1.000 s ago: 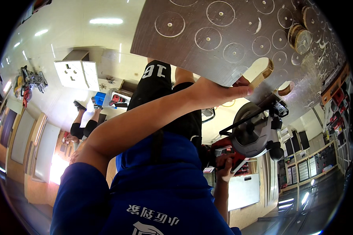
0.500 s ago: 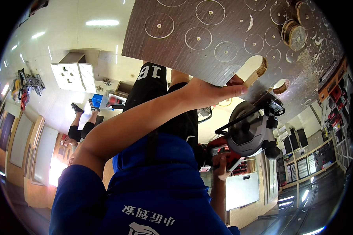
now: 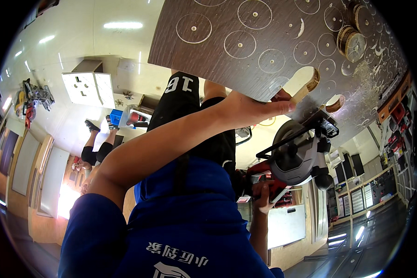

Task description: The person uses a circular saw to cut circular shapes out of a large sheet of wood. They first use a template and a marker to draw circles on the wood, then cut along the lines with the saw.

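A dark wood-grain board [image 3: 208,60] with several round outlines scored in it, each around a small centre hole, slopes across the upper right. My left hand [image 3: 275,107] is closed on its near edge, thumb beside a cut-out opening [image 3: 300,79] with pale layered walls; some fingers are hidden behind the board. Lower right, my right hand [image 3: 263,194] wraps the handle of a red and grey circular saw [image 3: 289,162], its round blade side below the board's edge. Two stacks of cut wooden discs [image 3: 355,47] sit on the board.
Sawdust [image 3: 367,74] lies around the discs, near a second hole [image 3: 334,103]. On the right stand shelves [image 3: 363,194] of tools. Behind on the left are another person [image 3: 95,150], a blue bin [image 3: 116,116], a white cabinet [image 3: 88,88] and another power saw [image 3: 32,104].
The board and the saw appear slightly further right in the view. Both hands keep the same holds.
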Demonstrator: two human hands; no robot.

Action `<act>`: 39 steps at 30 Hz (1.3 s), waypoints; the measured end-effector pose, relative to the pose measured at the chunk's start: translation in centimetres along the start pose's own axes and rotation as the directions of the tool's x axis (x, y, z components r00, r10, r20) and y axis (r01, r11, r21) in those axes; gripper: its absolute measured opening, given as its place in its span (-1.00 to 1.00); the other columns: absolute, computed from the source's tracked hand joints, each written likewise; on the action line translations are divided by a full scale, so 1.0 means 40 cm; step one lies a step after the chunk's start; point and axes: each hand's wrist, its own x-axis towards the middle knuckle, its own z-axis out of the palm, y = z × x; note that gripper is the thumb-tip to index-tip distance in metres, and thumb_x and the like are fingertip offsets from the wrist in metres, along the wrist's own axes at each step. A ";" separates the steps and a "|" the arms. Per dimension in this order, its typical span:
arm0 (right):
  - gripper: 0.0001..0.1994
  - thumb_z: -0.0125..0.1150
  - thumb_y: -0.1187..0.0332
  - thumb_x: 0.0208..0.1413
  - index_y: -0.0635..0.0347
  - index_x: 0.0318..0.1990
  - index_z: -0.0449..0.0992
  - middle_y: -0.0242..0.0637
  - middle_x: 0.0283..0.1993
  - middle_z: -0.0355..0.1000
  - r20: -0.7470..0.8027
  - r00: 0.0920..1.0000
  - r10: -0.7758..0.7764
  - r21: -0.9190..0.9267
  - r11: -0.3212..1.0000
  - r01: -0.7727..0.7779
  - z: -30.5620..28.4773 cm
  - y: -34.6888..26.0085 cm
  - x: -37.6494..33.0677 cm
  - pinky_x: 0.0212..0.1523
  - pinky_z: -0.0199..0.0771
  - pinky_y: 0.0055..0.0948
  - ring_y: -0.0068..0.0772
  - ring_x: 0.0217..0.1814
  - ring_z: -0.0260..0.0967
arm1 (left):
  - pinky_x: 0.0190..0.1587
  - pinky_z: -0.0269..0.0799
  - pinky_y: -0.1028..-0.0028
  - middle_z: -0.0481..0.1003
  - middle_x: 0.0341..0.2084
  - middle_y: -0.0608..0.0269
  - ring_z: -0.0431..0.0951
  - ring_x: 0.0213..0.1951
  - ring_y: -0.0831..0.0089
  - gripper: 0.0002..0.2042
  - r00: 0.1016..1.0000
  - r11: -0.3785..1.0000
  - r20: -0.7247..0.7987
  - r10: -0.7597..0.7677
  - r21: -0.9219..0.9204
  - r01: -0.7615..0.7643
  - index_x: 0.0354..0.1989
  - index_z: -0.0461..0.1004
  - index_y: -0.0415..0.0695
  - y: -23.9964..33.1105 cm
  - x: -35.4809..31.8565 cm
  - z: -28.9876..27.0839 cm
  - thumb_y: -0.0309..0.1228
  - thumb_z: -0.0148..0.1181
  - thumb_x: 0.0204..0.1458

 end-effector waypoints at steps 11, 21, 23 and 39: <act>-0.90 0.09 0.48 0.18 0.27 -0.22 0.32 -0.35 -0.64 0.24 0.020 1.000 -0.005 -0.001 1.000 0.005 -0.005 0.001 0.003 -0.57 0.21 -0.49 -0.56 -0.66 0.13 | -0.22 0.55 0.48 0.63 -0.39 0.19 0.61 -0.30 0.47 -0.73 1.000 0.999 -0.006 0.024 0.041 -0.024 -0.25 0.62 -0.21 -0.001 0.001 0.000 -0.26 0.40 0.03; -0.87 0.09 0.48 0.19 0.27 -0.17 0.30 -0.36 -0.64 0.23 0.014 0.999 -0.033 -0.004 0.999 0.033 0.007 -0.007 0.007 -0.60 0.19 -0.49 -0.56 -0.67 0.12 | -0.19 0.56 0.48 0.63 -0.37 0.15 0.61 -0.27 0.46 -0.72 0.999 0.999 0.007 0.041 -0.006 -0.041 -0.22 0.61 -0.24 -0.004 0.001 0.000 -0.26 0.39 0.04; -0.88 0.09 0.48 0.20 0.27 -0.18 0.30 -0.36 -0.64 0.23 0.003 1.000 -0.023 0.003 1.000 0.023 0.010 -0.010 0.007 -0.60 0.19 -0.49 -0.56 -0.67 0.12 | -0.19 0.57 0.47 0.62 -0.36 0.14 0.61 -0.27 0.45 -0.71 0.999 0.999 0.009 0.048 -0.005 -0.048 -0.21 0.60 -0.25 -0.005 0.001 0.001 -0.26 0.38 0.04; -0.91 0.06 0.48 0.20 0.26 -0.20 0.30 -0.37 -0.65 0.22 0.030 0.999 -0.015 -0.024 1.000 0.016 0.003 -0.012 0.011 -0.59 0.19 -0.49 -0.57 -0.67 0.10 | -0.21 0.58 0.49 0.63 -0.35 0.14 0.62 -0.27 0.46 -0.74 0.998 0.998 0.011 0.066 -0.005 -0.066 -0.22 0.60 -0.25 -0.008 0.003 -0.001 -0.31 0.39 0.04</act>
